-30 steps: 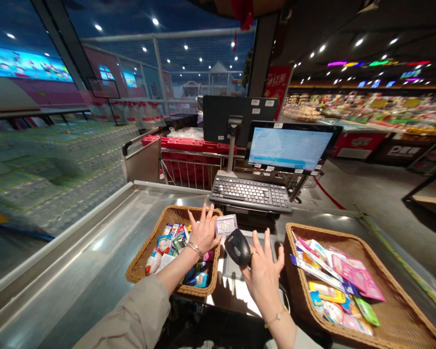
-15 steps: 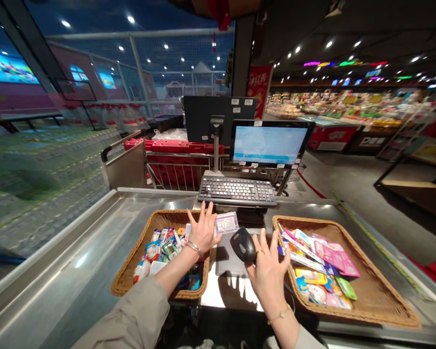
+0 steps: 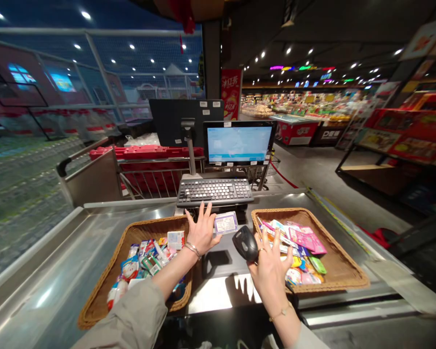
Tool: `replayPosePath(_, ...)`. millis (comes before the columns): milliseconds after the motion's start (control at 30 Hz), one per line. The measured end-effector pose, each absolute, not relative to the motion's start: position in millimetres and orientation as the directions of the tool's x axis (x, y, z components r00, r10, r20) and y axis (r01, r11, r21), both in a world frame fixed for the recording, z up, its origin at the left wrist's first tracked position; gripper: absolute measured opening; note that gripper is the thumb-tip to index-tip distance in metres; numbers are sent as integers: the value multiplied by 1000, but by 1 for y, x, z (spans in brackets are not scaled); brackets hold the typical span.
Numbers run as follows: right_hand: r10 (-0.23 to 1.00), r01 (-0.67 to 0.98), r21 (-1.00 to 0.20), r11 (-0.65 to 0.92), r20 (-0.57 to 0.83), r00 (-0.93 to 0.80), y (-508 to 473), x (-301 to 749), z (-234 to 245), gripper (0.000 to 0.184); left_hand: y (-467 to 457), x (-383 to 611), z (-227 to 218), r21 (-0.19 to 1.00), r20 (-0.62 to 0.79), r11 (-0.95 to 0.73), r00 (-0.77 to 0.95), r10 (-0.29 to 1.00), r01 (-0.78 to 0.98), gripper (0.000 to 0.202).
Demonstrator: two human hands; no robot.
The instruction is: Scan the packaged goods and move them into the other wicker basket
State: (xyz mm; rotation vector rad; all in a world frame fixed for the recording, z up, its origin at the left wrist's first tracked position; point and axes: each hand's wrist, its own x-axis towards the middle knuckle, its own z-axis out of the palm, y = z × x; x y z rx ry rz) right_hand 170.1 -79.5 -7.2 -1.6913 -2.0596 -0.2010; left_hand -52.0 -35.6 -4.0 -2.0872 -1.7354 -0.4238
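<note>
My left hand (image 3: 202, 231) grips a small flat purple-edged pack (image 3: 225, 223) between thumb and fingers, its printed panel turned up. Just right of it, a black barcode scanner (image 3: 244, 243) sits in my right hand (image 3: 271, 257), its head close to the pack but apart from it. Part of the scanner's handle is hidden behind my fingers. A wicker basket (image 3: 99, 287) of small packaged goods lies under my left forearm. Beyond my right hand, another wicker basket (image 3: 345, 261) holds pink, yellow and green packages.
A black keyboard (image 3: 215, 191) lies ahead of my hands, below a lit monitor (image 3: 239, 144) and a second screen (image 3: 183, 121) seen from behind. Metal counter surface (image 3: 47, 291) runs along the left. Behind the counter stands a metal cart (image 3: 148, 175) with red contents.
The view has swung to the right, so the baskets and screens appear further left. Both hands keep hold of the pack and the scanner, with little change between them.
</note>
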Motion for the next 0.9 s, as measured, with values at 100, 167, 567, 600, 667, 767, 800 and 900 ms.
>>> replayPosePath(100,890,962,-183,205,444,-106,-79,177,-8,58,-30,-43,-2,-110,463,-183,213,860,977,62)
replayPosePath(167,891,965,-182,188,445,-90,-79,182,-7,59,-25,-37,-2,-111,460,-202,230,857,973,62)
replayPosePath(567,893,981,-183,67,450,23,-73,218,-9,50,5,12,0,-109,447,-331,343,826,937,64)
replayPosePath(600,895,982,-178,55,446,31,-73,221,-9,51,8,16,0,-111,443,-342,354,824,933,65)
replayPosePath(667,899,984,-177,24,434,56,-72,227,-9,53,13,26,0,-114,431,-365,377,820,924,65)
replayPosePath(767,903,982,-190,-18,418,98,-72,236,-10,53,20,39,-2,-127,419,-397,412,809,909,65)
replayPosePath(800,904,980,-195,-28,414,108,-72,238,-10,53,22,44,-2,-132,415,-408,425,805,903,65)
replayPosePath(900,903,979,-200,-49,411,129,-74,246,-11,52,28,58,-5,-144,397,-446,464,792,883,68)
